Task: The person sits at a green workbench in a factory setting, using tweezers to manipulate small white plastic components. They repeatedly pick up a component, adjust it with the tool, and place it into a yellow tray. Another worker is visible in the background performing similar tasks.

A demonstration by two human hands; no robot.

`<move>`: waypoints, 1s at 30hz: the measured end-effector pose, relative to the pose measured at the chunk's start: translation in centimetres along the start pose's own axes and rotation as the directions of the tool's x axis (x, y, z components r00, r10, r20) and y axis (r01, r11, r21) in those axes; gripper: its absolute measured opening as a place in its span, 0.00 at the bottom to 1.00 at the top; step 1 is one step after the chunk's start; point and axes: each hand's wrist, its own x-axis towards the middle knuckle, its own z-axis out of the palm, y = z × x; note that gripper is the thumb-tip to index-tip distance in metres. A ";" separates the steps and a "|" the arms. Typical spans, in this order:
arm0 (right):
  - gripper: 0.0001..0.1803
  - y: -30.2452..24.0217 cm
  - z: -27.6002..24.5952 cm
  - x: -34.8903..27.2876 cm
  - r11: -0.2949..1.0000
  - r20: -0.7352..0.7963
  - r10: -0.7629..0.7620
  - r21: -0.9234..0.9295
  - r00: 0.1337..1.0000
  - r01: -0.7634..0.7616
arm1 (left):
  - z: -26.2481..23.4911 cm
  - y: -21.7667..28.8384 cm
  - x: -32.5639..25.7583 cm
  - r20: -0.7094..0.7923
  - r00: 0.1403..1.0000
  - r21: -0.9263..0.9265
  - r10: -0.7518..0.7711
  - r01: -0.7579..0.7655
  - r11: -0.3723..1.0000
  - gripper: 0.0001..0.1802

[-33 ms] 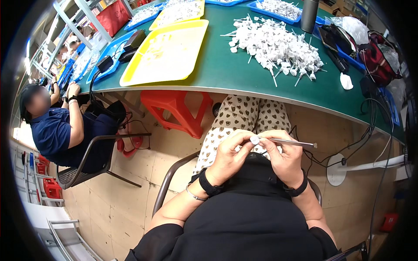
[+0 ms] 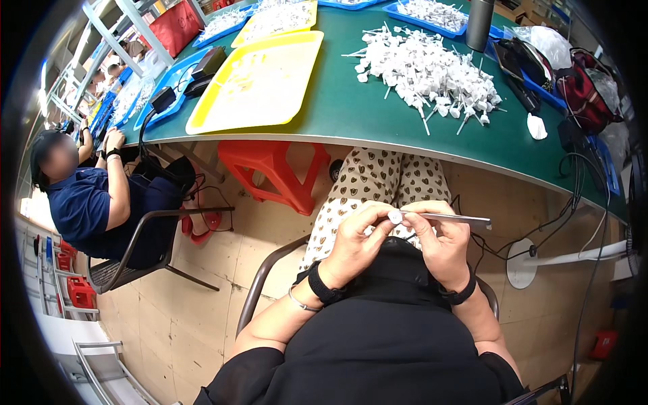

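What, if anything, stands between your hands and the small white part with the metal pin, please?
Nothing visible does. The left hand already pinches the white part at its fingertips, and the right hand grips the pin that sticks out to the right. Both are held over the lap, below the edge of the table.

A small white plastic piece (image 2: 394, 217) with a rounded head sits between the fingertips of the left hand (image 2: 354, 243), held above the lap and below the table edge. A thin metal rod (image 2: 449, 217) (grey, straight, like a long needle or pin) joins this white piece and runs almost level to the person's right, passing over the fingers of the right hand (image 2: 439, 246), which pinches it; its far end sticks out free past that hand.
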 end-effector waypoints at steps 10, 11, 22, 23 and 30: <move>0.04 0.0 0.3 0.1 0.968 -0.018 0.145 0.211 0.989 -0.138 | 0.0 -0.4 0.2 0.009 0.992 0.109 0.123 -0.124 0.986 0.09; 0.04 -0.1 0.3 0.1 0.966 -0.020 0.154 0.214 0.988 -0.147 | -0.1 -0.2 0.3 0.011 0.992 0.109 0.123 -0.123 0.986 0.10; 0.04 -0.2 0.2 0.2 0.966 -0.008 0.171 0.198 0.985 -0.166 | 0.0 -0.2 0.3 0.030 0.994 0.075 0.108 -0.110 0.991 0.11; 0.04 -0.2 0.2 0.2 0.967 -0.008 0.169 0.194 0.986 -0.164 | 0.0 -0.2 0.3 0.029 0.994 0.079 0.107 -0.109 0.991 0.11; 0.03 -0.1 0.1 0.1 0.967 -0.009 0.165 0.197 0.986 -0.160 | 0.1 -0.3 0.1 0.007 0.995 0.074 0.096 -0.097 0.993 0.11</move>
